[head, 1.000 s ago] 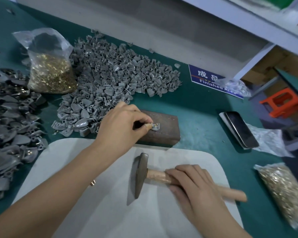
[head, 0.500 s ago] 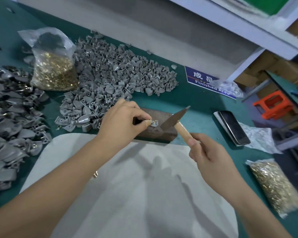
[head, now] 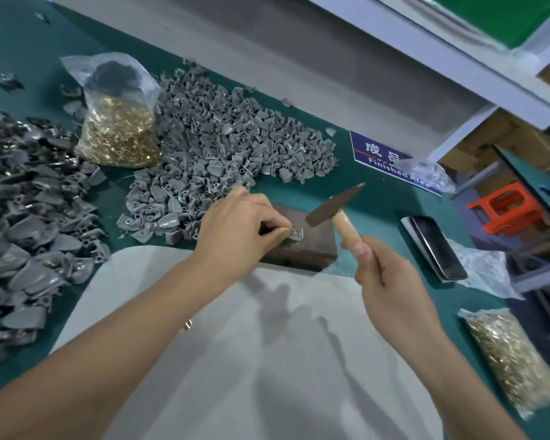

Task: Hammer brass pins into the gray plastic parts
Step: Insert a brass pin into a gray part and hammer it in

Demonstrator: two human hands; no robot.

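The left hand (head: 238, 227) pinches a small gray plastic part (head: 296, 233) between thumb and forefinger, holding it down on top of a dark block (head: 311, 246) near the middle of the table. A glint of brass shows on the part, though it is too small to make out clearly. The right hand (head: 385, 281) is wrapped around the wooden handle of a hammer (head: 334, 208), whose dark metal head hangs tilted just above and to the right of the part, not touching it.

The block sits at the far edge of a pale mat (head: 251, 360) spread over the near part of the green table (head: 378, 201). A single brass pin (head: 187, 324) lies on the mat beside the left forearm. Beyond the left hand is a wide heap of gray parts (head: 223, 144), with a clear bag of brass pins (head: 118, 131) at its left. A second, darker pile of larger parts (head: 23, 217) fills the left side. To the right of the block lies a phone (head: 435, 246), and a second bag of pins (head: 508, 357) rests at the near right. A blue sign (head: 381, 157) lies at the far right.
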